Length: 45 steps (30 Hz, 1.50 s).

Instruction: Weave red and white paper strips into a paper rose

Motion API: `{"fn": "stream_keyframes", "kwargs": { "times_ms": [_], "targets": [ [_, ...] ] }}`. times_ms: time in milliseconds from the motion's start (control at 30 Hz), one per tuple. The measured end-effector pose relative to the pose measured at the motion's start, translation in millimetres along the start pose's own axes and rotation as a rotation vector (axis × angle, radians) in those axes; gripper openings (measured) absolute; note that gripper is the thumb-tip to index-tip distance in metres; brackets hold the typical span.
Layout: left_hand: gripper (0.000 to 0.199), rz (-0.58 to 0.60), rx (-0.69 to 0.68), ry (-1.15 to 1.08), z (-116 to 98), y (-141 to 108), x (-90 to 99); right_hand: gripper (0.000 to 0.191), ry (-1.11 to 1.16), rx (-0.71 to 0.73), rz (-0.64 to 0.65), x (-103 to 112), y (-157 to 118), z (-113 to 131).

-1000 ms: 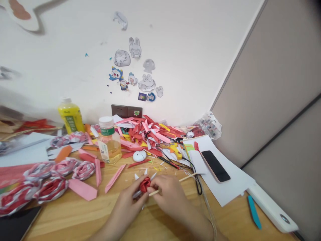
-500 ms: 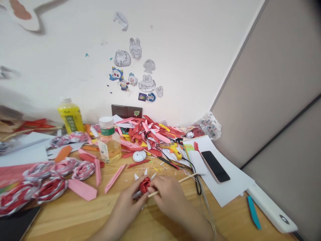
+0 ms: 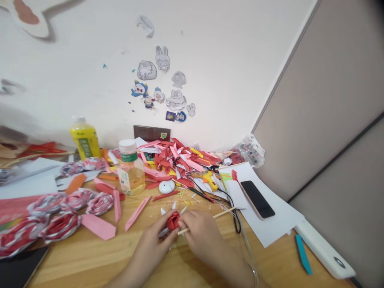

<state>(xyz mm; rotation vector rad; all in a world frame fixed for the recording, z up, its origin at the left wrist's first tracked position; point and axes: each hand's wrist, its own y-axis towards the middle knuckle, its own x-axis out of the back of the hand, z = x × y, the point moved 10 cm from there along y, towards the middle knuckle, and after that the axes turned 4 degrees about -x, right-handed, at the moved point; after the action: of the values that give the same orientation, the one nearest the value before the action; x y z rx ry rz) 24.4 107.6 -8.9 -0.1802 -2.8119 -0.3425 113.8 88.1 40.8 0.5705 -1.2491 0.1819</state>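
Between my hands, low in the middle of the head view, is a red folded-paper flower with pointed white tips sticking out behind it. My left hand is closed around its left side, thumb along the near edge. My right hand grips a thin wooden stick that slants up to the right, its near end at the flower. The right fingertips also touch the flower's right side. The flower's underside is hidden by my fingers. A pink folded paper strip lies just left of my hands.
Behind my hands are a white earbud case, a yellow glue gun and a heap of folded strips. Two bottles, one of pale drink, one yellow, stand left. Twisted paper coils lie far left, a phone right.
The flower has turned slightly, so more of its red centre faces up. My hands have hardly moved.
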Motion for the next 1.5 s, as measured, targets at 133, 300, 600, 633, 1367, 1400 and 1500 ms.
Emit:
{"fn": "stream_keyframes", "kwargs": {
  "times_ms": [133,300,600,633,1367,1400,1500],
  "targets": [
    [0.042,0.001,0.000,-0.005,1.3,0.0,-1.0,0.013,-0.051,-0.013,-0.007,-1.2,0.3,0.0],
    [0.042,0.006,0.004,-0.020,3.1,-0.5,-1.4,0.009,0.012,-0.062,0.014,-2.0,0.4,-4.3],
    [0.045,0.046,0.002,-0.019,5.9,-1.2,-6.2,0.007,0.253,-0.135,0.041,-3.1,-0.6,-13.6],
    [0.045,0.053,0.001,-0.024,7.0,-1.2,-7.4,0.007,0.268,-0.138,0.044,-3.0,-0.4,-13.9],
    [0.048,0.067,-0.024,0.060,12.5,-0.1,-9.1,0.009,0.188,-0.181,0.038,-6.7,-1.6,-16.5],
    [0.048,0.072,-0.022,0.063,12.4,-0.4,-9.5,0.009,0.210,-0.193,0.039,-6.7,-1.9,-17.7],
    [0.047,0.076,-0.020,0.076,11.2,-0.8,-9.8,0.008,0.287,-0.199,0.037,-4.4,-2.2,-18.8]
  ]
}}
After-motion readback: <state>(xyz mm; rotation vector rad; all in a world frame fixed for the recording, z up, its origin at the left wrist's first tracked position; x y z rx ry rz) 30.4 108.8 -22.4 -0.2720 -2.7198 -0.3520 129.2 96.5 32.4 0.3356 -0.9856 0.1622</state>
